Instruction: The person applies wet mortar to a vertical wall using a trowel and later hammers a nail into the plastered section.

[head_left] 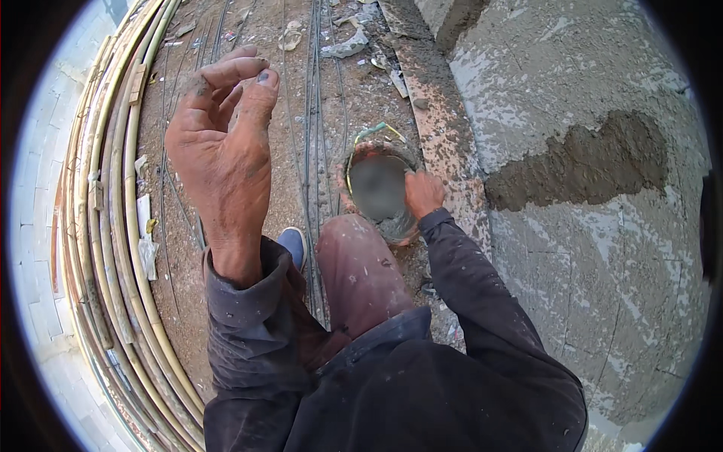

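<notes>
Overlapping bucket [369, 149], right hand [424, 193] partly hidden.

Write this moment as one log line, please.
Bucket: grey mix inside | Left hand: raised, loosely curled, nothing visible held | Right hand: at bucket's right rim, grip unclear | Wall: dark patch

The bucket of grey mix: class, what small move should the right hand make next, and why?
Probably the right hand should scoop some grey mix from the bucket: it is at the bucket's right rim, and the darker patch covers only part of the wall. Whether that hand grips a tool is hidden.
</notes>
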`<state>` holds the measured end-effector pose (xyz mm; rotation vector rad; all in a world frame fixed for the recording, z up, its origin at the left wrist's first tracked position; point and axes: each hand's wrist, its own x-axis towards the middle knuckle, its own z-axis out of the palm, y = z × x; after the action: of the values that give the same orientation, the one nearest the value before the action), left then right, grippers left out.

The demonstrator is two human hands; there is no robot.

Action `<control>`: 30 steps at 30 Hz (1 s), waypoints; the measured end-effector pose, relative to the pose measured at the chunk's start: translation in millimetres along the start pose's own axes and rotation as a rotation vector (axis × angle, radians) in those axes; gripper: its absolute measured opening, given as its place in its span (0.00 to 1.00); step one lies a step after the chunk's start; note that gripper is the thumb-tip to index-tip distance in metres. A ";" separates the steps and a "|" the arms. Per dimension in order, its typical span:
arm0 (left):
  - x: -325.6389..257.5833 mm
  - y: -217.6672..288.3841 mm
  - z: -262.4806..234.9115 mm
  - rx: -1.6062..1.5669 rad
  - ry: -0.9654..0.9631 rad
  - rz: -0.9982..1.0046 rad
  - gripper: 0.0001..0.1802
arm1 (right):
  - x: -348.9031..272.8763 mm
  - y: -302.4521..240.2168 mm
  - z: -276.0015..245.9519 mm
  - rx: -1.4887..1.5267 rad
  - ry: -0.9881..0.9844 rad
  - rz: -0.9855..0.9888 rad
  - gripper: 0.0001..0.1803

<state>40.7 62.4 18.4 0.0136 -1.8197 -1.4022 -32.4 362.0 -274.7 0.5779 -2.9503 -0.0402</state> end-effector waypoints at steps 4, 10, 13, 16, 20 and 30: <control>-4.3 -7.5 -10.6 0.015 -0.001 0.002 0.06 | 5.6 -14.3 -35.7 0.202 -0.009 -0.552 0.07; 10.8 0.7 -3.1 -0.052 0.011 0.023 0.06 | -25.7 47.6 -5.9 0.358 -0.284 -0.066 0.11; 2.9 -5.1 -12.0 -0.035 0.032 0.002 0.07 | -27.2 50.8 -18.8 0.411 -0.553 -0.066 0.16; 1.9 -4.3 -19.0 -0.029 0.033 0.022 0.07 | -25.4 85.5 -42.4 0.105 -0.496 -0.022 0.17; 1.7 3.1 -17.9 -0.064 0.040 0.002 0.08 | -56.0 54.5 -14.8 0.274 -0.292 0.100 0.18; 7.7 4.9 -24.1 -0.044 0.045 -0.067 0.08 | -137.2 66.1 17.9 0.751 -0.450 0.320 0.20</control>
<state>52.3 41.5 28.0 0.0829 -1.7656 -1.4768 66.3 475.0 -306.3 0.1535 -3.3940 1.1432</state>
